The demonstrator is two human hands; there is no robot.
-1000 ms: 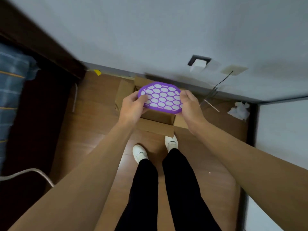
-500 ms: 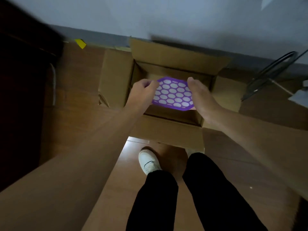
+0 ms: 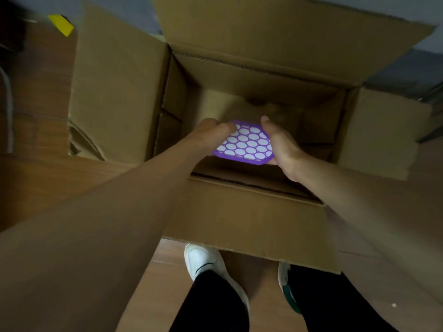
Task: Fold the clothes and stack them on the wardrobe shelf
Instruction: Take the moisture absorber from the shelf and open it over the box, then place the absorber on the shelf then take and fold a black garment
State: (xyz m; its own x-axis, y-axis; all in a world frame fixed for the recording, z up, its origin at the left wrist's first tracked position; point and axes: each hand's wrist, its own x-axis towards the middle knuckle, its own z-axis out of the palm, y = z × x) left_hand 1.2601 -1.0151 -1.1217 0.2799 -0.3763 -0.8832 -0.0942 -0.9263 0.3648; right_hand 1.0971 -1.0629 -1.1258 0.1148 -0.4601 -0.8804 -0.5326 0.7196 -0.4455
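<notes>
Wood floor [image 3: 36, 144], one open cardboard box [image 3: 251, 75] on it, all four flaps folded out, near flap over the person's shoes [image 3: 203, 262].

Both arms reach down into the box opening. Left hand [image 3: 208, 135] grips the left edge of a flat purple pad [image 3: 247, 144] with white circles, right hand [image 3: 280, 147] grips the right edge.

Pad sits inside the box, toward the near wall, long axis left-right, spanning hand to hand. Neither hand is nearer. Can't tell if it touches the box bottom.

Fingers: thumbs on top at the far corners, pinching the edges. Other fingers are under the pad, hidden, can't tell their spread.

No clothes or wardrobe shelf in view. My read: this is a side step, and the folding hasn't started.

Small stuff: white cable [image 3: 8, 104] at the floor's left edge, yellow scrap [image 3: 61, 25] far left.
</notes>
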